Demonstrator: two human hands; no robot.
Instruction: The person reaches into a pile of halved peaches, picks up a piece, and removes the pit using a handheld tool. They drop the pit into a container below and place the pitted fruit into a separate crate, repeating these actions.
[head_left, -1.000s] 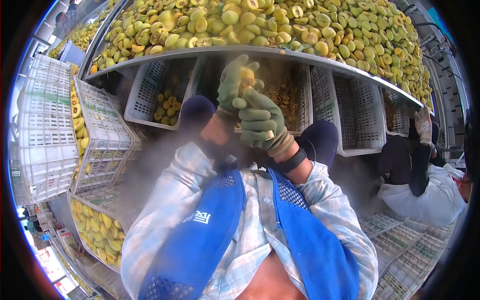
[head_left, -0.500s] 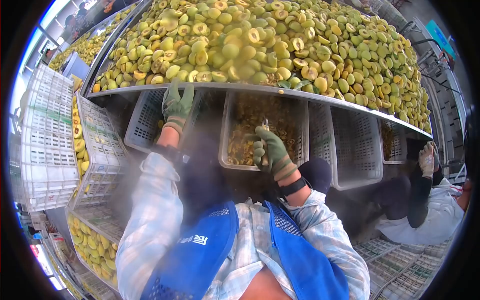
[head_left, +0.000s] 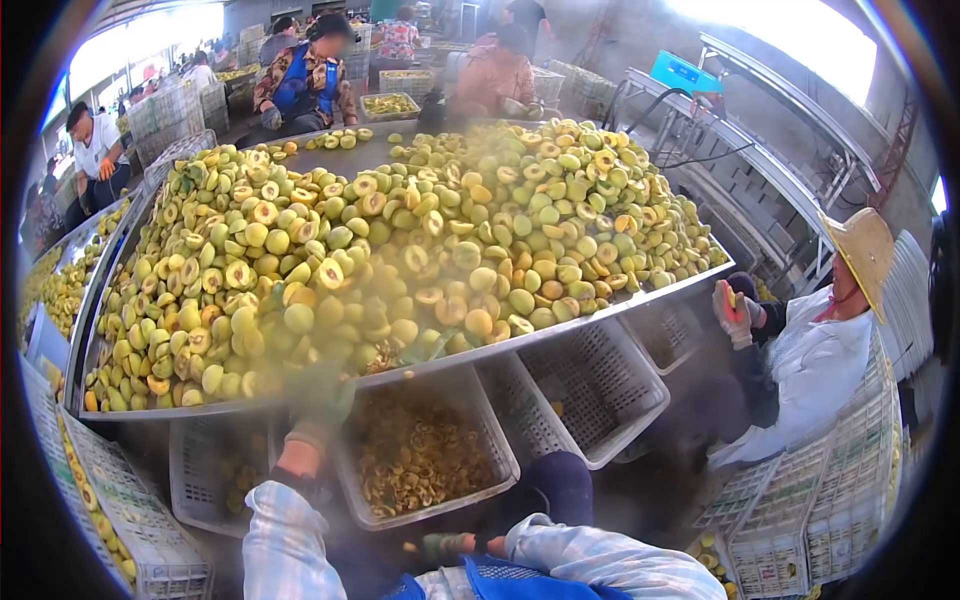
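Note:
My left hand [head_left: 325,398], in a green glove, is at the near edge of the metal table, against the heap of halved green-yellow plums [head_left: 300,270]. Haze and blur hide its fingers. Low in the view, my gloved right hand [head_left: 445,547] is closed in front of my body. A small yellowish bit shows at its tip; the metal-tipped hand tool visible in it earlier is mostly hidden now. Between my hands and the table stands a grey crate [head_left: 500,480] holding brown-yellow scraps [head_left: 415,465].
More grey crates [head_left: 600,390] stand under the table edge [head_left: 560,318]. A person in a straw hat [head_left: 860,245] sits at the right, holding a fruit piece. Stacked crates [head_left: 830,510] rise at both sides. Other people sit across the table.
My view has tilted up and swung, showing the far side of the table. My right hand has dropped from over the scrap crate towards my body. My left hand remains by the table edge.

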